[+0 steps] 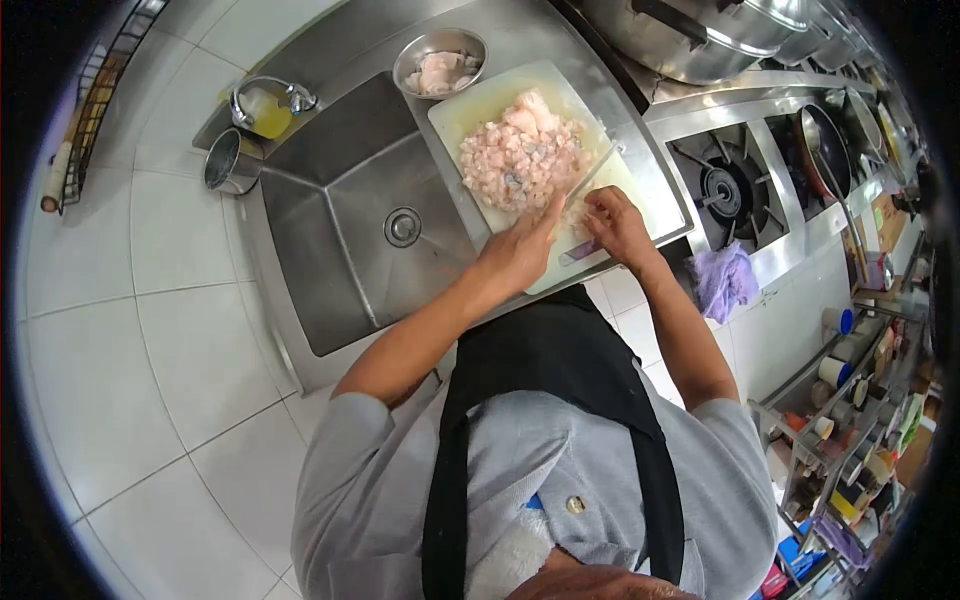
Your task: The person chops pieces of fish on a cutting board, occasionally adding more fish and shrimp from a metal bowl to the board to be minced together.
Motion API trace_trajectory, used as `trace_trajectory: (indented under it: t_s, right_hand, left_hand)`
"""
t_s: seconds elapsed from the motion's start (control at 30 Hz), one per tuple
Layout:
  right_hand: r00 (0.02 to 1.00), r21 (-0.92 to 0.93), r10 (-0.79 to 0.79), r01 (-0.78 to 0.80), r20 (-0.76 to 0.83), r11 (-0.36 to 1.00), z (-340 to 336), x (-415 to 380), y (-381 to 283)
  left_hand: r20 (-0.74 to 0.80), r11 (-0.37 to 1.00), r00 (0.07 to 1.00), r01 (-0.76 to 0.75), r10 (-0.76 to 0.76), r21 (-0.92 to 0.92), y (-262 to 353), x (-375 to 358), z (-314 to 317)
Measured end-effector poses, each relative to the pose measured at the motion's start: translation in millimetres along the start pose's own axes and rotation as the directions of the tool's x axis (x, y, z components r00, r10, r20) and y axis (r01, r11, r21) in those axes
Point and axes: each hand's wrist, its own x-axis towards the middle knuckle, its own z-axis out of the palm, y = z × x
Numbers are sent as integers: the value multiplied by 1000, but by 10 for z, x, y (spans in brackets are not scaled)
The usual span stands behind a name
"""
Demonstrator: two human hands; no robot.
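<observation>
A white cutting board [547, 82] lies on the steel counter beside the sink. Diced raw pale-pink meat [518, 150], with a few grey bits, is heaped over its middle. My left hand [520, 250] is closed at the near end of a knife [592, 172], whose blade points away over the board along the right side of the heap. To the right, my right hand [618, 225] has its fingers bent and pinched together at a small pale piece of meat, mostly hidden by the fingertips. A purple strip [580, 252] lies on the board just below the hands.
Left of the board is a steel sink [345, 220] with a faucet [300, 98] and a metal pot [232, 162]. A steel bowl [440, 40] holding larger meat pieces stands behind. A gas burner [727, 195], a large pot [690, 40] and a purple cloth [724, 280] are at right.
</observation>
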Motion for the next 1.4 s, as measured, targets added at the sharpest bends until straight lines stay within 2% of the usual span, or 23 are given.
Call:
trace_trajectory:
  t_s: [0.1, 0.17, 0.2, 0.3, 0.4, 0.43, 0.53, 0.63, 0.67, 0.73, 0.77, 0.8, 0.87, 0.93, 0.97, 1.07, 1.1, 1.2, 1.23, 1.33, 1.4]
  right_hand:
    - [1000, 23, 4, -5, 14, 1000, 52, -10, 119]
    - [1000, 44, 7, -7, 7, 999, 89, 16, 82]
    - [1000, 61, 10, -9, -18, 998, 85, 45, 26]
    - [997, 55, 23, -19, -68, 998, -15, -57, -95]
    - [997, 2, 3, -2, -77, 1000, 52, -94, -10]
    - [998, -8, -9, 8, -69, 1000, 81, -72, 23]
    - [999, -36, 12, -14, -39, 999, 121, -36, 46]
    - [997, 10, 52, -51, -53, 999, 115, 20, 10]
    - [995, 39, 77, -75, -55, 996, 104, -33, 7]
    - [995, 42, 31, -28, -90, 999, 43, -27, -39]
    - [994, 54, 27, -22, -106, 998, 63, -86, -48]
    - [994, 21, -9, 11, -108, 1000, 101, -92, -8]
    - [992, -54, -84, 79, -97, 995, 166, -70, 91]
    - [998, -37, -26, 24, -59, 999, 178, -70, 83]
    - [999, -33, -7, 5, -51, 999, 169, -19, 65]
    - [995, 33, 7, -4, -96, 999, 75, -87, -51]
    - [994, 14, -27, 28, -104, 999, 39, -45, -71]
    - [993, -10, -55, 54, -103, 998, 86, -121, -54]
    - [995, -18, -50, 48, -92, 999, 115, -91, -1]
    - [999, -50, -29, 27, -33, 998, 194, -108, 86]
    - [999, -23, -9, 8, -36, 1000, 167, -131, 57]
  left_hand:
    - [244, 977, 948, 180, -203, 112, 163, -199, -46]
    - [-31, 999, 999, -44, 44, -11, -202, 167, 484]
    - [-187, 984, 969, -172, 162, -40, -360, 366, 618]
    - [-57, 992, 993, -110, 106, -66, -207, 521, 199]
    - [68, 999, 997, 39, -38, -12, 83, -49, -98]
    - [130, 994, 987, 87, -94, 63, 120, -169, -104]
    - [28, 998, 999, -40, 39, 47, -201, 11, 392]
    - [13, 992, 999, -38, 40, -122, -217, 604, 305]
    - [34, 995, 999, -25, 28, -94, -187, 515, 305]
    - [65, 1000, 998, -12, 13, -10, -43, 224, 49]
    - [-3, 996, 996, -93, 93, -9, -67, 35, 79]
    - [106, 999, 994, 1, -4, 34, 11, -43, 29]
    - [298, 975, 932, 173, -208, 140, 233, -133, -131]
    - [83, 1000, 996, 11, -12, 18, -102, 220, 352]
    - [-43, 996, 995, -90, 89, -18, -246, 420, 465]
    - [35, 997, 996, -76, 77, -26, -166, 497, 145]
    - [-64, 992, 990, -129, 128, -15, -239, 354, 251]
    - [222, 993, 971, 74, -94, 95, 241, -167, -203]
    - [208, 996, 976, 51, -66, 74, 91, -188, -47]
    - [-96, 990, 986, -135, 137, 28, -227, 298, 537]
    - [-51, 985, 985, -168, 165, -41, -287, 552, 363]
